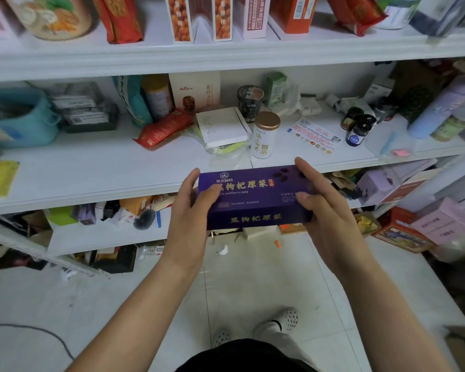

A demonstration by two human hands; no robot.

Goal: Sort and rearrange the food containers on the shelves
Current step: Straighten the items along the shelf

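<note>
White shelves run across the upper half of the frame, above a pale tiled floor (253, 277) with a dark cable (38, 331) lying at the lower left. The top shelf (226, 52) carries upright boxes and red packets. The middle shelf (91, 167) is cluttered: a blue basket (19, 119) stands at the far left, a red packet (163, 128) lies flat, a flat white box (223, 127) rests on a plastic bag, and a white tin with a gold lid (265, 135) stands near the front edge. The lower shelf (105, 234) holds jumbled small items, and a red tin (400, 232) sits at the right.

At the centre of the frame the purple box (255, 200) is held in the air in front of the middle shelf's front edge, just below the white tin. Its long axis runs left to right across the frame, the right end slightly higher. Its printed top face looks up at the camera, gold lettering reading upright, and a long narrow side faces the person.

The left hand (191, 210) clasps the box's left end, thumb on the top face. The right hand (325, 208) clasps the right end, thumb on top and fingers curled over the far edge.
</note>
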